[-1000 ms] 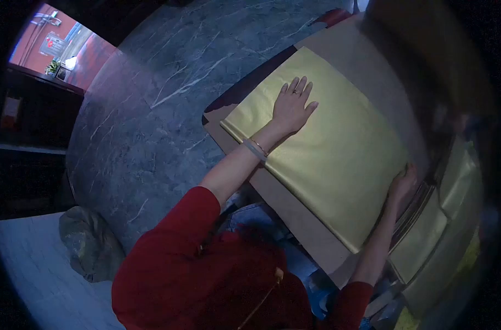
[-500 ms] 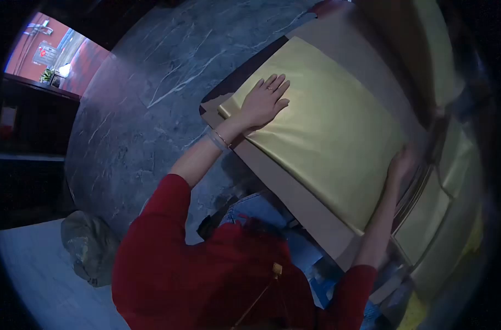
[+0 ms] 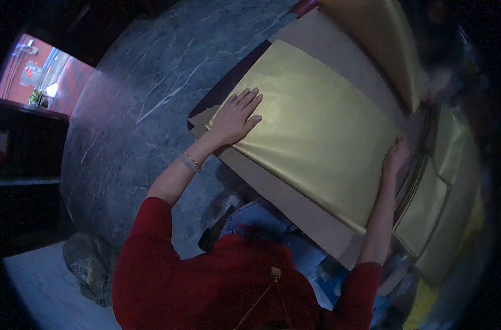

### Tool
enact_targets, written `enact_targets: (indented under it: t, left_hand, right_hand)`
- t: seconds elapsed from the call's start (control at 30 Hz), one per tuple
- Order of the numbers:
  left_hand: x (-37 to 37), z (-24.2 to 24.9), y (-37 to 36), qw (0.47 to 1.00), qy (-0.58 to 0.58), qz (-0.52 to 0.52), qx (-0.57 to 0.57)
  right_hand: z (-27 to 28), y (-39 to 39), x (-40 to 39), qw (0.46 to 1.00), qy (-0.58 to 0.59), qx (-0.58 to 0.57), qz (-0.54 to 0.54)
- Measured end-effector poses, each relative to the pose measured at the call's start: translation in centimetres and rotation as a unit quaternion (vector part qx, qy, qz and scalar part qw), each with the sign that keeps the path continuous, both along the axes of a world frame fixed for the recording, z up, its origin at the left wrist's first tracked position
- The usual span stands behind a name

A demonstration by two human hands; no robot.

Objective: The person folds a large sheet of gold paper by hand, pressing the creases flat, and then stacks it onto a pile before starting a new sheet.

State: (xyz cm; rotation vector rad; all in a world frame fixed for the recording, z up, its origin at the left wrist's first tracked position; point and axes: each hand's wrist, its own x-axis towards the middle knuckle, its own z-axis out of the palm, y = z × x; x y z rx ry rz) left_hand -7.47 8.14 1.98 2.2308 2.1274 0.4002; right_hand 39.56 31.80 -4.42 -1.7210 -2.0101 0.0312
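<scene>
A folded, gold leather-like sheet (image 3: 305, 126) lies on a brown backing board (image 3: 267, 184), with a rolled fold along its near edge. My left hand (image 3: 235, 120) rests flat on the sheet's left end, fingers spread, a ring on one of them. At the sheet's right edge, my right hand (image 3: 394, 158) has its fingers curled and its thumb uppermost, closed on the edge; part of its grip is hidden. Dark maroon material (image 3: 236, 74) shows beyond the sheet's far left side.
More gold material (image 3: 396, 49) stands up at the far right. Stacked gold pieces (image 3: 423, 214) lie to my right. A grey marbled surface (image 3: 135, 132) spreads to the left, with a dark crumpled bag (image 3: 88, 267) at lower left. A bright doorway (image 3: 44, 77) opens at upper left.
The view has shifted slightly, so the sheet and my left hand sit a little further left. Both hands keep their places on the sheet; my right thumb shows more clearly.
</scene>
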Motion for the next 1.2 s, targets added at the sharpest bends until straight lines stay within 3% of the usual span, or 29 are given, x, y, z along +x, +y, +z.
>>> enact_targets:
  t: [0.03,0.1,0.17,0.23,0.27,0.33,0.43,0.47,0.5,0.57,0.6,0.77,0.83,0.87,0.93,1.0,1.07,1.1,1.17,1.2]
  left_hand:
    - [0.0,0.2,0.0,1.0,-0.013,-0.005,0.003]
    - [-0.1,0.4,0.2,1.0,0.012,-0.01,0.025]
    - [0.2,1.2,0.9,0.998,-0.012,-0.028,0.045]
    - [0.8,2.3,1.9,0.998,-0.002,-0.031,0.048]
    - [1.3,2.6,2.3,0.995,0.029,-0.035,0.087]
    - [2.1,3.0,3.1,0.999,0.036,-0.009,0.025]
    - [2.5,2.3,3.4,0.995,0.096,-0.02,0.025]
    - [3.3,3.7,3.4,0.994,0.085,0.019,-0.06]
    - [3.2,2.5,3.5,0.995,0.085,0.01,-0.058]
    - [2.4,0.0,3.6,0.997,0.004,-0.032,0.069]
    - [2.1,-0.5,3.6,0.998,-0.047,-0.023,0.02]
    - [2.5,0.3,3.4,0.998,-0.049,-0.034,0.024]
    - [3.0,1.8,3.1,0.991,0.052,-0.121,0.001]
    - [3.1,2.0,3.1,0.985,0.078,-0.153,-0.014]
    - [2.9,1.8,3.4,0.986,0.035,-0.161,-0.032]
    - [2.7,1.2,3.5,0.981,-0.017,-0.189,-0.032]
    - [2.8,1.5,3.4,0.981,-0.006,-0.19,-0.036]
    - [2.8,1.3,3.3,0.982,-0.001,-0.189,-0.028]
    - [2.5,0.7,3.5,0.982,0.005,-0.188,-0.027]
    - [2.5,0.7,3.6,0.98,0.0,-0.197,-0.011]
  right_hand:
    - [0.2,-0.7,-0.5,0.999,-0.036,0.024,-0.018]
    - [0.2,-0.3,-0.8,0.998,-0.047,-0.037,-0.027]
    - [-2.3,0.1,0.6,0.97,-0.212,0.109,0.046]
    - [2.5,-2.7,-3.0,0.999,-0.039,0.011,-0.032]
    - [2.5,-3.0,-3.2,0.999,-0.042,0.02,-0.027]
    - [1.3,-2.4,-3.1,0.998,-0.038,0.022,-0.039]
    - [2.1,-3.0,-3.4,0.998,-0.035,0.011,-0.055]
    - [2.7,-3.2,-3.6,0.999,-0.037,0.004,-0.037]
    - [3.2,-3.4,-3.9,0.998,-0.037,0.005,-0.046]
    - [3.5,-3.7,-4.2,0.998,-0.007,-0.013,-0.059]
    - [3.0,-3.5,-3.9,0.999,-0.013,0.009,-0.052]
    - [2.6,-3.4,-3.9,0.996,-0.051,0.056,-0.044]
    - [3.3,-3.2,-4.2,0.986,-0.15,0.046,-0.059]
    - [3.3,-3.1,-4.2,0.987,-0.144,0.044,-0.047]
    - [3.8,-2.9,-4.9,0.971,-0.224,0.033,-0.07]
    - [4.4,-3.6,-7.8,0.953,-0.29,-0.033,-0.083]
    - [3.1,-4.7,-12.3,0.982,-0.175,0.019,-0.067]
    - [5.3,-8.0,-16.2,0.986,-0.167,0.023,0.0]
    - [3.7,-10.8,-22.4,0.977,-0.189,-0.027,0.094]
    - [4.3,-12.9,-25.2,0.989,-0.096,-0.053,0.101]
